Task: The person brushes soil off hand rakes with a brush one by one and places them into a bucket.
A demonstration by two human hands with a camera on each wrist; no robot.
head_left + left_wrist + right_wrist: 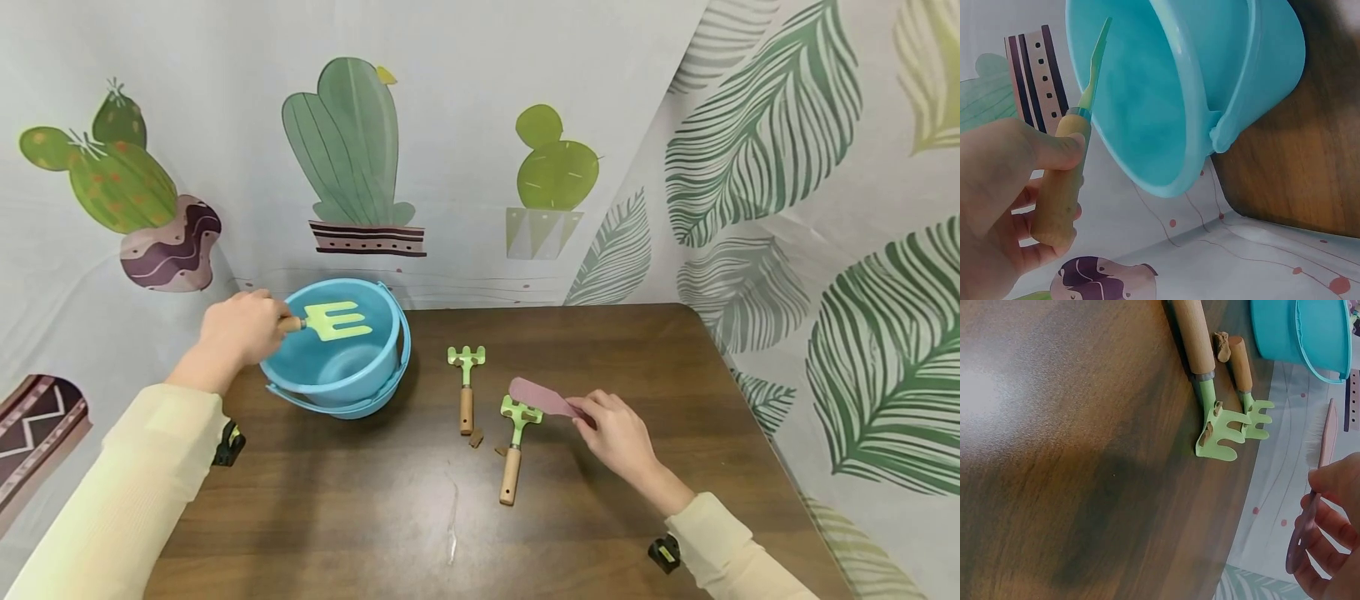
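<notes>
My left hand (243, 329) grips the wooden handle of a green hand fork (330, 322), its tines over the mouth of a blue bucket (375, 385). In the left wrist view the thumb presses along the fork handle (1060, 194). My right hand (618, 433) pinches a pink brush (542, 397), whose white bristles show in the right wrist view. Beneath the brush lies a green hand rake (511, 475) with a wooden handle and brown bits on its head. A second small rake (467, 408) lies to its left.
Brown crumbs (476, 438) lie on the wooden table (360, 508) near the rake handles. The bucket's handle (406, 342) hangs down at its side. A patterned cloth (465, 150) covers the wall behind the table.
</notes>
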